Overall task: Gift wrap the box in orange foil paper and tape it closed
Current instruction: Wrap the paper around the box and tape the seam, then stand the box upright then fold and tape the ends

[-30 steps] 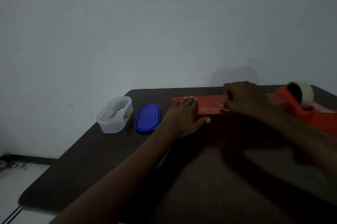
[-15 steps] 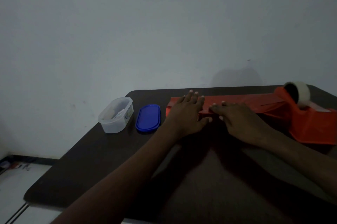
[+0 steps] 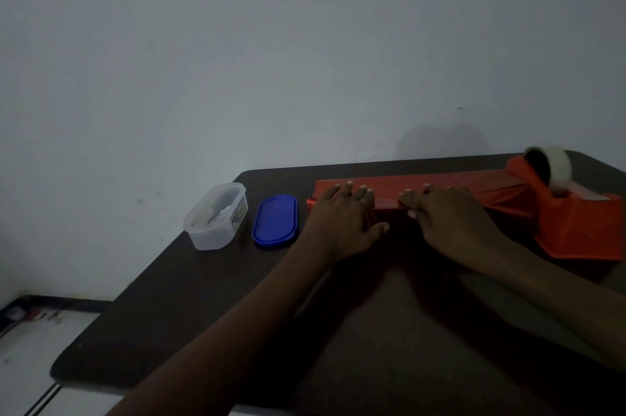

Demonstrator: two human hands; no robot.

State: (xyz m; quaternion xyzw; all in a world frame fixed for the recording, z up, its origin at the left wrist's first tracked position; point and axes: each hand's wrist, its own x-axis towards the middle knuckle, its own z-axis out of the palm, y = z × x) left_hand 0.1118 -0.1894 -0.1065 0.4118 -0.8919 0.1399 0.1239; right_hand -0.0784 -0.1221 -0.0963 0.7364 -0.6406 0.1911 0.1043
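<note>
Orange foil paper (image 3: pixel 481 190) lies folded over a long flat box at the far side of the dark table (image 3: pixel 203 307); the box itself is hidden under the foil. My left hand (image 3: pixel 342 222) presses flat on the foil's left end, fingers straight and spread. My right hand (image 3: pixel 450 215) lies flat beside it on the foil's near fold, fingertips on the paper. A roll of clear tape (image 3: pixel 550 168) sits on the foil at the far right, where loose foil (image 3: pixel 582 232) fans out toward me.
A clear plastic tub (image 3: pixel 216 217) with small items inside stands at the table's far left, its blue lid (image 3: pixel 275 220) lying beside it. A plain wall rises just behind the table. Pale floor shows at the lower left.
My right hand has come down from a raised, curled pose on top of the foil to lie flat on its near fold. My left hand slid slightly further onto the foil.
</note>
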